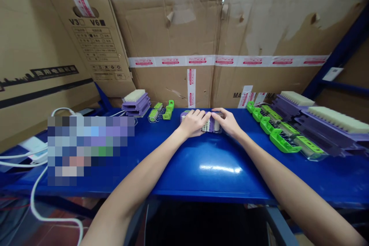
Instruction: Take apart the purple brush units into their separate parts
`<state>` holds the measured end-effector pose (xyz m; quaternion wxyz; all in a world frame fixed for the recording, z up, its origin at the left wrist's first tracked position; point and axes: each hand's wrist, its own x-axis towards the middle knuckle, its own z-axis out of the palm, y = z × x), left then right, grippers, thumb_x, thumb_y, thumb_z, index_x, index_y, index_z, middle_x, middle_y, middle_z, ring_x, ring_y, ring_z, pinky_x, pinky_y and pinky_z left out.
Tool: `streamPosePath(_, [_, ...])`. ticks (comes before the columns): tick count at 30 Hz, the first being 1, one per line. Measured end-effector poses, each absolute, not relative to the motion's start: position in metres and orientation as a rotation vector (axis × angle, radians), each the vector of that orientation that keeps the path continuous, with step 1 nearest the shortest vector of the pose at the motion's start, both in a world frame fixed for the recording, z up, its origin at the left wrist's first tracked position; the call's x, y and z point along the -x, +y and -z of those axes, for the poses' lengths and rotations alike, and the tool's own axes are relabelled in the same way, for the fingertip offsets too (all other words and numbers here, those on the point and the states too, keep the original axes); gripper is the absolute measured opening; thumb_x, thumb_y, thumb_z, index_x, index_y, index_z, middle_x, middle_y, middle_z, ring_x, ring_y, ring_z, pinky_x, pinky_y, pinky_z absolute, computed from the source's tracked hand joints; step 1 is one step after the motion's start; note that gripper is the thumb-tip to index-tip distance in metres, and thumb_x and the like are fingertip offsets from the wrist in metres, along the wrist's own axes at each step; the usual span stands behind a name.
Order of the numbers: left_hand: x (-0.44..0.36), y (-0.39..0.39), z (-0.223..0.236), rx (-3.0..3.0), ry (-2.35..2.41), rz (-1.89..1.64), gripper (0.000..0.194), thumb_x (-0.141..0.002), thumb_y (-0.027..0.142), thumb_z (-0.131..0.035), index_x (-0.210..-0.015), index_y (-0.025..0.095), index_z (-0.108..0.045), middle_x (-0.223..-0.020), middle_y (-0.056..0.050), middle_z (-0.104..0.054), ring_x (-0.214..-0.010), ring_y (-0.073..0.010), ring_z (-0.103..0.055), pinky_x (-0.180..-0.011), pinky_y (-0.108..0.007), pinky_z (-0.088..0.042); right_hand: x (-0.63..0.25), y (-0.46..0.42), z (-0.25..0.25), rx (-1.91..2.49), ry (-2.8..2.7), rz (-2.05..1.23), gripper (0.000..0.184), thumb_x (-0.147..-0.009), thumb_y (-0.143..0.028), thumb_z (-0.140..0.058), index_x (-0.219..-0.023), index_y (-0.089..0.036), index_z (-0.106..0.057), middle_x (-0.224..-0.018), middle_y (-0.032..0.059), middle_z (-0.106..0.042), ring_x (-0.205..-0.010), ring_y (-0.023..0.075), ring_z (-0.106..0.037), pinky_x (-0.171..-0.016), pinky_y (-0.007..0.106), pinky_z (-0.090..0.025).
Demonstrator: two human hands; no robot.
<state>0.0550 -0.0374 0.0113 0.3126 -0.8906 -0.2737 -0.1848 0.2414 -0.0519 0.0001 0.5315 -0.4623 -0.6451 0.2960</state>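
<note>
A purple brush [206,126] with white bristles lies near the back middle of the blue table, a clear plastic part [217,126] at its right end. Over its left side my left hand [194,123] is closed, fingers curled across the top. My right hand [226,121] grips the right end, thumb and fingers around the clear part. The two hands nearly meet at the fingertips. Much of the brush is hidden under my fingers, so how its parts join cannot be made out.
Purple brush pieces [314,132] are stacked at right, beside a row of green holders [266,126] and clear green-topped parts. A smaller purple stack [137,103] and green parts [168,110] stand back left. White cables [36,192] hang at left. Cardboard [173,38] walls the back.
</note>
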Motion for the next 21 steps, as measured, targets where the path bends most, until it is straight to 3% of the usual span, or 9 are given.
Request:
streamPosePath(5, [-0.046, -0.031, -0.015, 2.391, -0.728, 0.474, 0.053, -0.082, 0.035, -0.053, -0.128, 0.01, -0.047, -0.109, -0.015, -0.059, -0.098, -0.0287, -0.054, -0.08, -0.038, -0.042, -0.237, -0.05, 0.002, 1.079, -1.558, -0.813, 0.062, -0.061, -0.041, -0.073, -0.116, -0.019, -0.057, -0.094, 0.0051, -0.07, -0.08, 0.0201, -0.064, -0.074, 0.037, -0.052])
streamPosePath(11, [-0.05, -0.031, -0.015, 2.33, -0.814, 0.514, 0.056, -0.084, 0.039, -0.052, -0.131, 0.009, -0.045, -0.109, -0.016, -0.058, -0.095, -0.0291, -0.054, -0.081, -0.039, -0.042, -0.226, -0.057, -0.007, 1.211, -1.603, -0.411, 0.06, -0.07, -0.043, -0.066, -0.123, -0.019, -0.053, -0.076, 0.0013, -0.066, -0.069, 0.0187, -0.06, -0.069, 0.033, -0.048])
streamPosePath(15, [-0.048, -0.03, -0.016, 2.284, -0.904, 0.525, 0.06, -0.081, 0.036, -0.057, -0.132, 0.008, -0.044, -0.107, -0.016, -0.058, -0.095, -0.0297, -0.054, -0.079, -0.039, -0.043, -0.222, -0.063, -0.009, 1.327, -1.658, -0.07, 0.053, -0.072, -0.039, -0.064, -0.121, -0.019, -0.056, -0.079, 0.0047, -0.067, -0.074, 0.0221, -0.062, -0.073, 0.035, -0.047])
streamPosePath(21, [-0.036, -0.024, -0.014, 2.318, -0.882, 0.562, 0.06, -0.079, 0.041, -0.058, -0.13, 0.011, -0.046, -0.11, -0.015, -0.059, -0.098, -0.0289, -0.054, -0.083, -0.04, -0.044, -0.226, -0.065, -0.008, 1.373, -1.573, -0.153, 0.046, -0.079, -0.05, -0.056, -0.114, -0.021, -0.059, -0.072, 0.0028, -0.067, -0.065, 0.0203, -0.061, -0.065, 0.032, -0.046])
